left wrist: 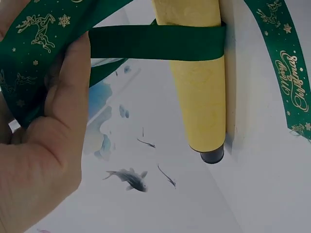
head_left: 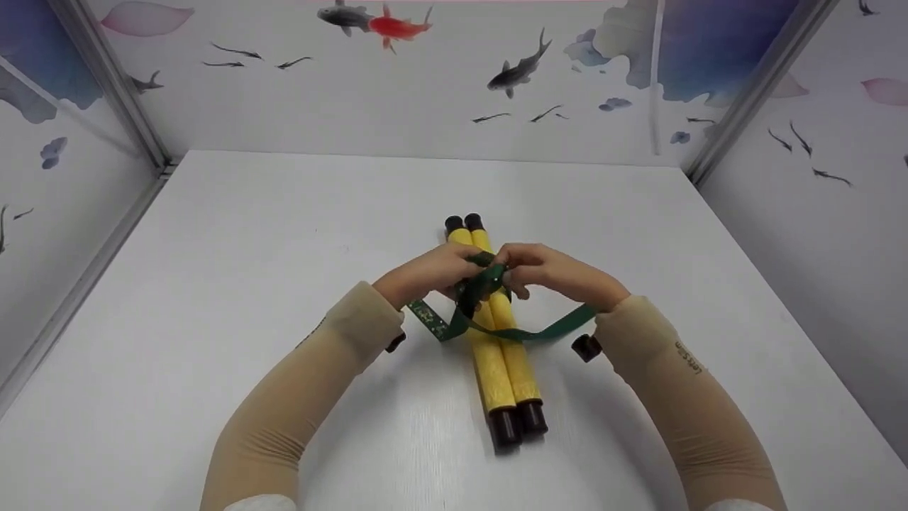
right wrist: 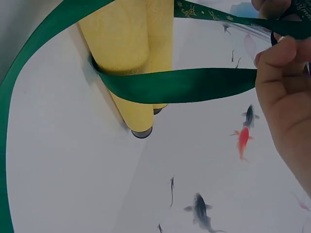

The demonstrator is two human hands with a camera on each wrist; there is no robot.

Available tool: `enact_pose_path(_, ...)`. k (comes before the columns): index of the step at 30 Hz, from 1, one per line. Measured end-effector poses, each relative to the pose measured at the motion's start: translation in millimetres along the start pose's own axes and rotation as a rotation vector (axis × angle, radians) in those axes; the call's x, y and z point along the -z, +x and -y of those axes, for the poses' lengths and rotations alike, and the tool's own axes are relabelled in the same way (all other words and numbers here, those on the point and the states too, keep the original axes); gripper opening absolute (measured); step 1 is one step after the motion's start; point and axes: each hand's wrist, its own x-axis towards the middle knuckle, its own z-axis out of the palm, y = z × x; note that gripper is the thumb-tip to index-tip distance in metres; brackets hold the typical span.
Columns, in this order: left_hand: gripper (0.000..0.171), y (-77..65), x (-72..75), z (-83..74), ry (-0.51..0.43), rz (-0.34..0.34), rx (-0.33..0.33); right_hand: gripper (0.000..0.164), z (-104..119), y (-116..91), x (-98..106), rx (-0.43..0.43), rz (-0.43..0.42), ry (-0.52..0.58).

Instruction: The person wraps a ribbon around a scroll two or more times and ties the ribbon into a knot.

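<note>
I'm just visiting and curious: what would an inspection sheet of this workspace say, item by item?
Surface: white table, flat, walled on three sides.
Job's things: two yellow rolled scrolls with dark end caps lying side by side; green ribbon printed in gold wrapped around them, both ends trailing.
Clutter: nothing seen.
Hands: left hand and right hand both pinch the ribbon above the scrolls.
Cables: nothing seen.
Surroundings: white wall panels with painted fish.
</note>
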Motion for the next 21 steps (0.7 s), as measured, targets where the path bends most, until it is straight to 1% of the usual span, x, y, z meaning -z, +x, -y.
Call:
enact_pose_path(2, 0.021, 6.4, 1.4, 6.7, 0.018, 0.012, -0.001, 0.018, 3, -1, 1, -0.002, 0.009, 0.066)
enact_pose_path(4, 0.023, 6.6, 1.1, 7.4, 0.036, 0.023, 0.009, 0.02, 7, -2, 2, 0.025, -0.001, 0.126)
enact_pose_path(7, 0.025, 7.5, -0.8, 8.0, 0.071, 0.045, 0.004, 0.023, 16, -6, 7, 0.079, -0.043, 0.18)
enact_pose_path(8, 0.026, 7.6, -1.9, 7.7, 0.073, 0.054, 0.002, 0.023, 19, -8, 10, 0.099, -0.06, 0.194)
enact_pose_path(10, 0.027, 8.3, -3.9, 7.4, 0.111, 0.055, -0.014, 0.019, 25, -12, 15, 0.151, -0.092, 0.228)
enact_pose_path(13, 0.028, 8.7, -7.0, 6.6, 0.159, 0.031, -0.006, 0.016, 32, -17, 23, 0.271, -0.135, 0.353)
enact_pose_path(15, 0.029, 8.5, -9.3, 6.4, 0.194, 0.004, 0.009, 0.018, 36, -18, 28, 0.361, -0.174, 0.446)
enact_pose_path(17, 0.03, 8.5, -11.7, 6.5, 0.215, -0.018, 0.029, 0.022, 38, -19, 33, 0.433, -0.228, 0.511)
enact_pose_path(19, 0.031, 8.0, -14.2, 6.3, 0.229, -0.037, 0.04, 0.027, 39, -18, 37, 0.476, -0.3, 0.532)
enact_pose_path(21, 0.03, 7.7, -16.3, 6.2, 0.234, -0.055, 0.047, 0.031, 40, -15, 41, 0.489, -0.364, 0.52)
